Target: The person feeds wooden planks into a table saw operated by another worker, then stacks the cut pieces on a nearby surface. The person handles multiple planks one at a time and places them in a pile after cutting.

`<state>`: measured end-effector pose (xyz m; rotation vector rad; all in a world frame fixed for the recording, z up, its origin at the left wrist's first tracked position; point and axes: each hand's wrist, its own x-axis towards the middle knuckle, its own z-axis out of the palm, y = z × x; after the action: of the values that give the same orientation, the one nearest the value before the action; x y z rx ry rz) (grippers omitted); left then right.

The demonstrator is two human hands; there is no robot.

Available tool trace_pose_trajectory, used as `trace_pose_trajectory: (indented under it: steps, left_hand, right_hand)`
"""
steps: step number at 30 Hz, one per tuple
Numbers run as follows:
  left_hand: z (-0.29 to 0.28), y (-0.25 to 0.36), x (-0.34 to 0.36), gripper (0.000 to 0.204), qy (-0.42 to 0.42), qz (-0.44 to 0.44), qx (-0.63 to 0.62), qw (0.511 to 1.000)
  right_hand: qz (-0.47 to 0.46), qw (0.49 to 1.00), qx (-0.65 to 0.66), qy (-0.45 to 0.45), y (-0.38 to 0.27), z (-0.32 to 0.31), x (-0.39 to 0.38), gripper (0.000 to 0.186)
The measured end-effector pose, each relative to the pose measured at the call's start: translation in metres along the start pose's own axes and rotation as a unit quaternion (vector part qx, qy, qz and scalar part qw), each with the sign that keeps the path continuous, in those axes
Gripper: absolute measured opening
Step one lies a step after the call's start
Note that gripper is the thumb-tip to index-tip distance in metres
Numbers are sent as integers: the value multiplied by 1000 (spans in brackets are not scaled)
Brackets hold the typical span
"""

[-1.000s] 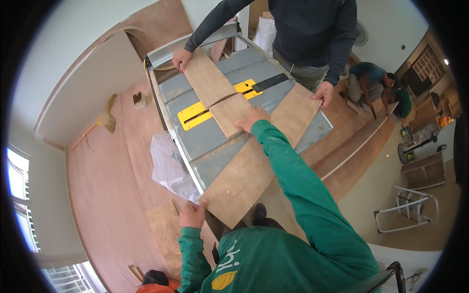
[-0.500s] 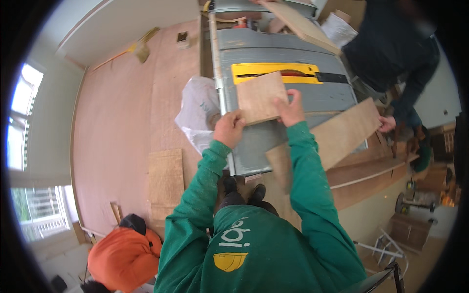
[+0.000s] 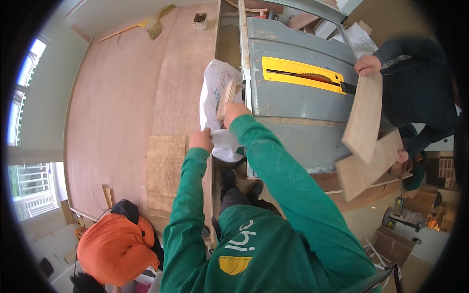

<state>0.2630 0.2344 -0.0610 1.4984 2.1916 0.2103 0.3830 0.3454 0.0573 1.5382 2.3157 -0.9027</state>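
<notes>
My right hand [image 3: 236,112] grips a short plywood offcut [image 3: 226,97], held on edge over a white sack [image 3: 217,72] beside the table saw [image 3: 298,107]. Lower and to the left, my left hand [image 3: 201,140] is closed at the sack's edge, seemingly pinching it. The toothed blade [image 3: 312,78] shows in the saw's yellow insert [image 3: 278,66]. At the right, a co-worker in a dark top [image 3: 415,93] holds two long plywood boards [image 3: 361,112], one in each hand.
A co-worker in orange [image 3: 115,249] bends at the lower left. Pinkish plywood panels [image 3: 110,107] cover the left side, with a loose board [image 3: 166,176], a broom [image 3: 151,27] and a small container [image 3: 200,22]. Another person, tools and a folding frame are at the right.
The small board has gone from the saw top leftward to over the sack in my right hand. My left hand moved off it. The co-worker's boards shifted to the saw's right side.
</notes>
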Motion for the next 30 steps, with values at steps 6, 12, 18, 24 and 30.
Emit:
trace_pose_trajectory:
  steps: [6, 12, 18, 24, 30]
  left_hand:
    - [5, -9, -34, 14, -10, 43, -55, 997]
    - [-9, 11, -49, 23, 0, 145, -46, 988]
    - [-54, 97, -82, 26, 121, 192, -222, 948]
    - [-38, 225, -55, 30, 179, 419, -129, 881]
    - [-31, 239, -65, 27, 33, 388, -105, 915]
  right_hand:
    - [-137, 986, 86, 47, 27, 32, -95, 18]
    - [-188, 920, 207, 276, 83, 4, -214, 21]
    - [165, 812, 305, 469, 187, 14, -270, 26]
    - [178, 699, 586, 368, 217, 56, -228, 47]
    - [234, 676, 555, 424, 220, 64, -231, 46]
